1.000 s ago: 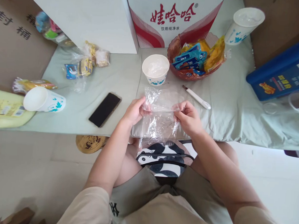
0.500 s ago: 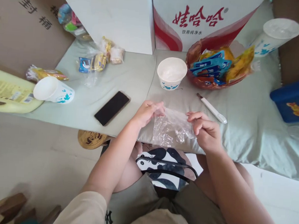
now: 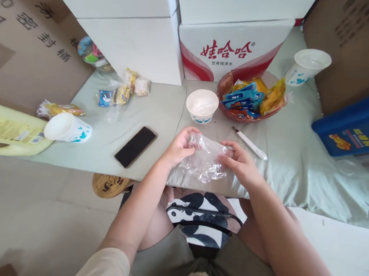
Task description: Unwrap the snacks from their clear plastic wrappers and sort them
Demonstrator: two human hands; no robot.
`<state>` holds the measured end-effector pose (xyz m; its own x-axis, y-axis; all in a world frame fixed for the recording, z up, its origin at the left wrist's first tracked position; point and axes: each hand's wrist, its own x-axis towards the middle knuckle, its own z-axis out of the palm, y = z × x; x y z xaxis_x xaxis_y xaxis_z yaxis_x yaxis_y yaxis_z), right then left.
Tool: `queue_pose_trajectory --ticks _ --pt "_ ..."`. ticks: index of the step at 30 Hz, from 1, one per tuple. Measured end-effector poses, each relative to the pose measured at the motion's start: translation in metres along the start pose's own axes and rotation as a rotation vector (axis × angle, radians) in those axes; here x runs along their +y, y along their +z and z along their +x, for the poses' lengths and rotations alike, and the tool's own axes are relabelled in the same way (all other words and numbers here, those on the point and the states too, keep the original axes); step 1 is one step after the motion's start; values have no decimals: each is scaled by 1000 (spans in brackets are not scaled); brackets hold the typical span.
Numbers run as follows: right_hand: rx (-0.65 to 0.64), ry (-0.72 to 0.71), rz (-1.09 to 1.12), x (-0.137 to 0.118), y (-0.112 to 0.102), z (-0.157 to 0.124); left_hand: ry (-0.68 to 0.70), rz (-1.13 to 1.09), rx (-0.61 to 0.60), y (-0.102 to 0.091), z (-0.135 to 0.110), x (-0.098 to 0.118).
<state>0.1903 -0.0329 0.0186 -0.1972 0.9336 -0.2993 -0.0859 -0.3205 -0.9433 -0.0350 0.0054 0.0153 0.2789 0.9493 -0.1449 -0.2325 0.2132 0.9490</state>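
Observation:
A crumpled clear plastic bag (image 3: 205, 161) sits between my two hands just above the near edge of the green-covered table (image 3: 161, 107). My left hand (image 3: 180, 146) pinches its left side with curled fingers. My right hand (image 3: 239, 163) grips its right side, fingers bent round the film. A white paper bowl (image 3: 202, 106) stands just beyond the bag. A white pen-like stick (image 3: 249, 143) lies to the right of my right hand. A black phone (image 3: 135, 146) lies face down to the left.
A reddish basket of snack packets (image 3: 249, 99) stands behind the bowl, with a paper cup (image 3: 307, 66) to its right. Another paper cup (image 3: 67, 128) lies on its side at the left by a yellow jug (image 3: 13, 131). Cartons wall off the back; a blue box (image 3: 350, 127) sits right.
The bag hung stretched open between my hands; both hands have since lowered and drawn together, bunching it into a crumpled wad on the table edge. The camera view has also shifted.

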Motion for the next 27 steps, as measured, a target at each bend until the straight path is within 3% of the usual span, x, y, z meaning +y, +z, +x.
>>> queue_pose_trajectory --ticks 2,5,8,11,14,18,23,27 --pt "50 -28 -46 2 1 -1 -130 -63 26 0 -1 0" --pt "187 -160 39 6 0 2 -339 -69 -52 2 -4 -2" --pt "224 -217 180 8 2 8 -271 -52 -41 6 -5 -3" --pt "104 -130 159 8 5 11 -178 -73 30 9 -5 -3" --pt "53 -75 70 10 8 11 -219 11 48 9 -3 -4" --pt "90 -82 19 11 9 10 -264 108 46 5 -1 -2" --pt "172 -163 142 5 7 11 -244 -110 26 1 -4 11" --pt "58 -168 251 -3 2 7 -226 -180 -39 1 -3 15"
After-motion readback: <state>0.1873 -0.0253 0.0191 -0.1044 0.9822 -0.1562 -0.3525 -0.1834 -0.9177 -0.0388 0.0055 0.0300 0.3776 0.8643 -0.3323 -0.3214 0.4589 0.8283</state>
